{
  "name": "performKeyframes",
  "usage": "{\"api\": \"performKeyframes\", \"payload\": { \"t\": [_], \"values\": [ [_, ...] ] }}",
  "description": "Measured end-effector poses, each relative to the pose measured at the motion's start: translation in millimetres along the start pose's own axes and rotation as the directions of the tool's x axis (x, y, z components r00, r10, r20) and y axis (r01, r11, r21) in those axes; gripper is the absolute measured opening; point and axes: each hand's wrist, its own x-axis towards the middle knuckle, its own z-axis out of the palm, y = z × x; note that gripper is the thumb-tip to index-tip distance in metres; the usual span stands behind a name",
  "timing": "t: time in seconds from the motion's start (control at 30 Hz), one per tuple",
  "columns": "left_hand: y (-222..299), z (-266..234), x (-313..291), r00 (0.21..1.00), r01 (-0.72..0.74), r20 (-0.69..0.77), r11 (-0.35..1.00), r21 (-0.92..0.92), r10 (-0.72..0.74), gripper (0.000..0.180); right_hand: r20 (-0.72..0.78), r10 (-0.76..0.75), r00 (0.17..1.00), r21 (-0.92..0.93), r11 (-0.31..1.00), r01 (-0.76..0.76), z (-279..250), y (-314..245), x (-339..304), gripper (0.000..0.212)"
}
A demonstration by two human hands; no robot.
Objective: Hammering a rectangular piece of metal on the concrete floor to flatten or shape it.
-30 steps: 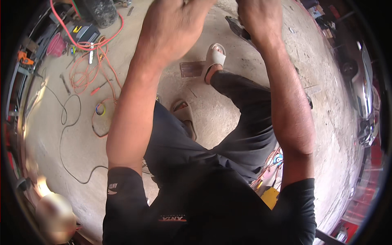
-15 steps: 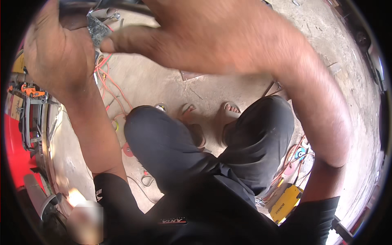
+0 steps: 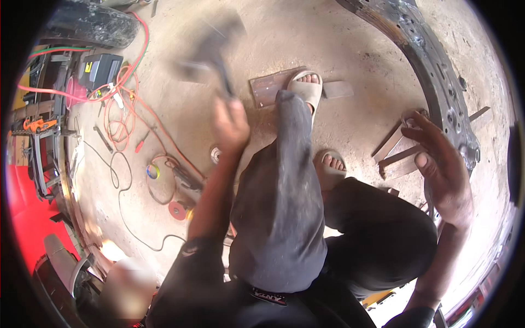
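Observation:
Out in front of my left knee, my left hand [image 3: 232, 124] is closed around the dark handle of a hammer [image 3: 219, 41], its black head smeared by motion. At the right, my right hand [image 3: 445, 177] holds nothing and has its fingers apart. Beside that hand lie rusty angle-iron pieces [image 3: 399, 156]; I cannot tell whether a fingertip touches one. A long curved black steel beam [image 3: 424, 63] with holes along it runs from the top edge down past the same hand. One sandalled foot rests on or against a brown flat metal plate [image 3: 267, 90], next to a small flat bar [image 3: 339, 89].
Tangled orange cords [image 3: 123, 117] lie on the concrete floor at the left, near a dark grey box [image 3: 101, 71] and a black cylinder [image 3: 95, 27]. A thin black cable [image 3: 123, 210] and a red disc [image 3: 177, 210] sit closer in. A metal rack [image 3: 41, 158] borders the left side.
My hands have come down from close overhead and moved apart, the right one far to the right. The hammer now shows in my left hand. My legs have shifted, one foot now forward.

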Motion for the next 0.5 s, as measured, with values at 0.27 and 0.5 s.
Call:
{"api": "performKeyframes", "payload": {
  "t": [0.27, 0.5],
  "values": [
    [54.1, -28.3, 37.3, 0.879, 0.458, 0.209, 0.881, -0.122, -0.428, 0.045, 0.020, 0.107, 0.994, -0.121, 0.987, -0.104, 5.8, -9.3, -10.8, 0.058],
    [175.7, -125.5, 206.5, 0.887, -0.257, 0.010, 0.511, -0.820, 0.462, 0.076, 0.032, 0.049, 0.998, 0.056, 0.997, -0.051, 8.1, 2.2, 8.3, 0.059]
  ]
}}
